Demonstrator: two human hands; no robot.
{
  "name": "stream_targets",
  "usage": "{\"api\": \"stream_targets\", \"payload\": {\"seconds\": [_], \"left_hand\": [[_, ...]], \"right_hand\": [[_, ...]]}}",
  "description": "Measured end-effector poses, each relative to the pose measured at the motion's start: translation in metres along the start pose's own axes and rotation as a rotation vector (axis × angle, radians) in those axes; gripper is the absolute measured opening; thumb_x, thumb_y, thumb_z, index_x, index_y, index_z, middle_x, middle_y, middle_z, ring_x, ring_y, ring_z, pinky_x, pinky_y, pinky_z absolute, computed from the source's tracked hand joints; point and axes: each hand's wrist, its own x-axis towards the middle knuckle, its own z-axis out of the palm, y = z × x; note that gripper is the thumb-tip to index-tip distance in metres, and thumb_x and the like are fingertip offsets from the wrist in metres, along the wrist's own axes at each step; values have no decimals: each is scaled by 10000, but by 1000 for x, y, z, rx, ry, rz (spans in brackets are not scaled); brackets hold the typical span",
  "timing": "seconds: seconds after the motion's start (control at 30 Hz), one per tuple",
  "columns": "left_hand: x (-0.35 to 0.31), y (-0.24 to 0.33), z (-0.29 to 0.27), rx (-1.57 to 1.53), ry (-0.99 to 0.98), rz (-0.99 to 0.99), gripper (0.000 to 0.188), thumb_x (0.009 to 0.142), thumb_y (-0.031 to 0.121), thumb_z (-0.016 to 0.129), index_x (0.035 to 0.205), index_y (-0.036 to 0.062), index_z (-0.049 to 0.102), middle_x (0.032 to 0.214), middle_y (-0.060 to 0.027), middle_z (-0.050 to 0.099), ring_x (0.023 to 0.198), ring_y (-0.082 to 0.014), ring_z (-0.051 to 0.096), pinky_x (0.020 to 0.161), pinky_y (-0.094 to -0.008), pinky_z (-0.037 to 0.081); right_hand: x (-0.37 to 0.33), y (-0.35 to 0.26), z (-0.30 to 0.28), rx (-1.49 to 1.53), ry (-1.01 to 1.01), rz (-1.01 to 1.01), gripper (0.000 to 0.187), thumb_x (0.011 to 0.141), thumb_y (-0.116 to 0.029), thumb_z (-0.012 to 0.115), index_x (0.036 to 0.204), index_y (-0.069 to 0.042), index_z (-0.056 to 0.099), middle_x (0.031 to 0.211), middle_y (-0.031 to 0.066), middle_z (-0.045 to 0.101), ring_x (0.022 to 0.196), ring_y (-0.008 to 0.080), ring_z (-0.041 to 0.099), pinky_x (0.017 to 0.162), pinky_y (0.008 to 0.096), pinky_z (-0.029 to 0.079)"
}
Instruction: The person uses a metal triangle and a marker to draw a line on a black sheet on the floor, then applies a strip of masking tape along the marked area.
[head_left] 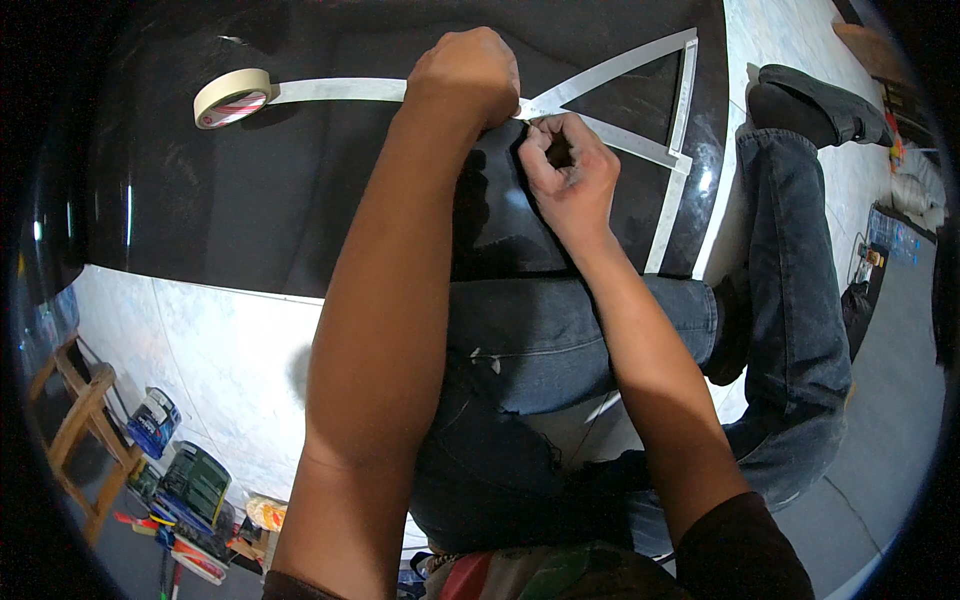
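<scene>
A roll of cream masking tape stands on a glossy black panel. From it a pale strip of tape runs right and passes beneath my left hand. That hand is closed in a fist over the strip, its fingertips mostly hidden. Just to its right, my right hand pinches thumb and forefinger together at the strip's lower edge. Whatever small thing sits in that pinch is too hidden to name. Further right, stuck tape strips form a triangle on the panel, and another strip runs down from its corner.
My jeans-clad legs lie along the panel's near edge, one black shoe at the far right. Pale marbled tiles surround the panel. At lower left are a wooden stool, a blue container and assorted tools.
</scene>
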Motion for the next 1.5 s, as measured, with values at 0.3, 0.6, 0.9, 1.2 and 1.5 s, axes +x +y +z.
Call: {"api": "stream_targets", "payload": {"seconds": [0.3,0.6,0.9,1.2,1.5], "left_hand": [[-4,10,-15,54,-177,-42,296,893,117,782,1175,174,850,1237,-148,809,1179,-334,773,1036,-449,611],[-2,7,-13,50,-166,-34,259,911,143,776,1153,182,859,1205,-149,817,1164,-330,780,1026,-445,613],[-3,6,-13,14,-140,-9,230,887,104,745,1060,183,874,1166,-153,821,1142,-341,781,1017,-444,610],[-3,7,-12,35,-155,-27,243,901,105,747,1106,156,868,1182,-172,816,1157,-358,777,1029,-446,606],[-3,9,-10,55,-135,-7,257,915,111,753,1150,82,853,1216,-222,800,1179,-378,772,1039,-453,604]], "right_hand": [[2,1,-2,-49,-47,-30,75,877,-6,754,895,16,685,787,109,701,720,131,691,704,282,557],[1,3,-1,-31,-88,33,111,915,-144,726,956,-45,701,850,177,743,770,384,761,709,444,590],[2,3,-1,-68,-104,37,117,927,-156,721,958,-46,694,869,187,748,786,394,764,719,457,592],[3,-3,-2,-81,-117,25,110,936,-142,730,959,-44,687,884,189,750,799,408,761,724,475,593],[6,-2,0,-162,-147,-112,138,938,-109,728,968,-7,641,917,245,698,861,474,713,745,528,565]]}}
